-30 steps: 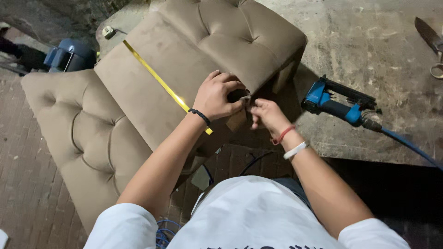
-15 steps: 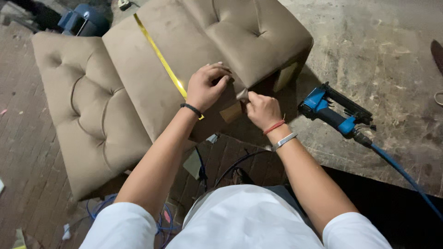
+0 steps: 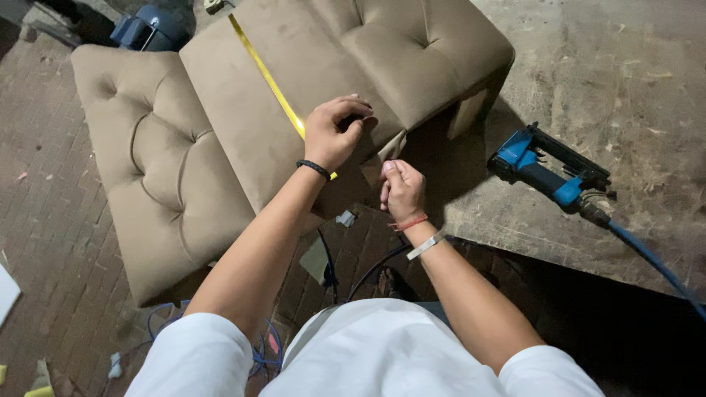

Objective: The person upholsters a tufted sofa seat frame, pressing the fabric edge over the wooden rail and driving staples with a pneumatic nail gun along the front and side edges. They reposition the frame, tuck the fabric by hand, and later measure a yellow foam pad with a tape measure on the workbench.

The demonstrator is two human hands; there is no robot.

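1. The worn workbench (image 3: 632,66) offers open, bare surface right of and beyond the blue staple gun (image 3: 548,173).
2. The staple gun lies right of the right hand (image 3: 403,190), with bare bench between them; its blue hose (image 3: 654,261) trails toward the near right edge.
3. The tan upholstered piece (image 3: 346,51) fills the bench's left part and blocks passage there.
4. A yellow tape measure (image 3: 268,77) crosses the fabric, passing under the left hand (image 3: 334,132).
5. A tufted cushion panel (image 3: 154,169) occupies the space further left, above the brick floor (image 3: 44,220).

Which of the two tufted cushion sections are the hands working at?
The upper right tufted section on the workbench; both hands are at its near corner. The other overhangs at left.
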